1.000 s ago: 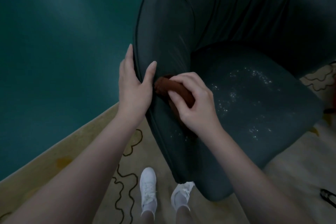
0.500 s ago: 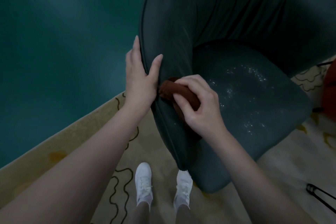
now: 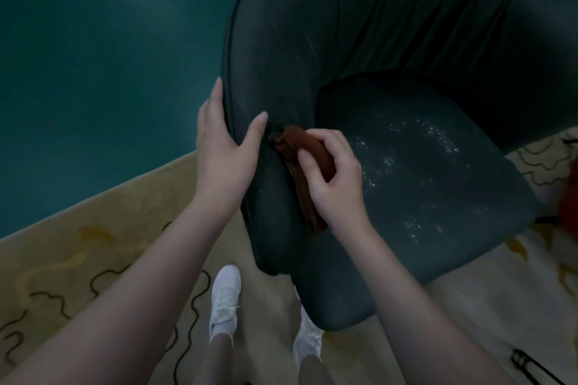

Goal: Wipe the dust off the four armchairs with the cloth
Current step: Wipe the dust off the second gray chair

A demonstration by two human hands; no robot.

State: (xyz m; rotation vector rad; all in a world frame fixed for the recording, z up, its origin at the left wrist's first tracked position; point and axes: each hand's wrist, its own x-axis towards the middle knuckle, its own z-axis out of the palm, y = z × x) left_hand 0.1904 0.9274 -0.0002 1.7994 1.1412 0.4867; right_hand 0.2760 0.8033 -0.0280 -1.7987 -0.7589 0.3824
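Observation:
A dark teal armchair (image 3: 391, 40) fills the upper right, its seat (image 3: 438, 203) speckled with white dust. My left hand (image 3: 223, 150) rests on the outer edge of the chair's left arm, fingers straight and thumb spread over the top. My right hand (image 3: 333, 175) grips a folded brown cloth (image 3: 298, 178) and presses it against the inner side of that arm, where the arm meets the seat. Part of the cloth is hidden under my fingers.
A teal wall (image 3: 93, 72) stands close on the left. Beige carpet with dark squiggle lines (image 3: 93, 266) covers the floor. My white shoes (image 3: 225, 300) stand at the chair's front corner. Something red (image 3: 570, 197) shows at the right edge; a black metal frame (image 3: 531, 366) lies lower right.
My right hand has slid the cloth a little along the inner side of the arm. My left hand keeps its place on the arm's edge. My view has shifted slightly.

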